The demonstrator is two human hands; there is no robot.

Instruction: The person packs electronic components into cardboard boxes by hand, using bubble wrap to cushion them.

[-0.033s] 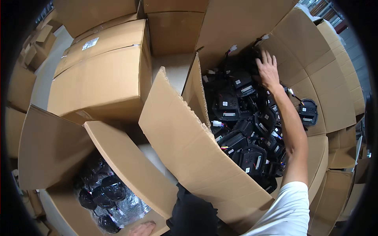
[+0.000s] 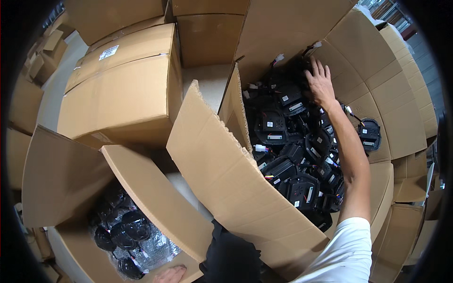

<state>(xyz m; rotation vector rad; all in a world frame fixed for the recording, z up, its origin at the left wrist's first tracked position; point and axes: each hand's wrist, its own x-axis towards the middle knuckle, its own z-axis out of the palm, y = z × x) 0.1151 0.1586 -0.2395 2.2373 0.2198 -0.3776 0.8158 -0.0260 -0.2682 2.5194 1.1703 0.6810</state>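
My right hand (image 2: 321, 85) reaches into the far corner of a large open carton (image 2: 226, 170) on the right. Its fingers are stretched and spread, at the edge of a dark heap of black plastic units (image 2: 302, 191) with labels and short wires ending in white plugs (image 2: 260, 148). Whether the fingertips touch a unit is hard to see. At the bottom edge, my left hand (image 2: 171, 273) lies on the cardboard edge of a smaller open carton (image 2: 155, 198), fingers partly cut off by the picture's edge. Inside are rounded, glossy black parts (image 2: 136, 225) on bubble wrap (image 2: 160, 246).
A closed carton (image 2: 118, 94) with a white label stands at the far left, more cartons (image 2: 210, 40) behind it. One black unit (image 2: 369, 134) lies apart by the large carton's right wall. My dark-clothed leg (image 2: 231, 257) is between the two open cartons.
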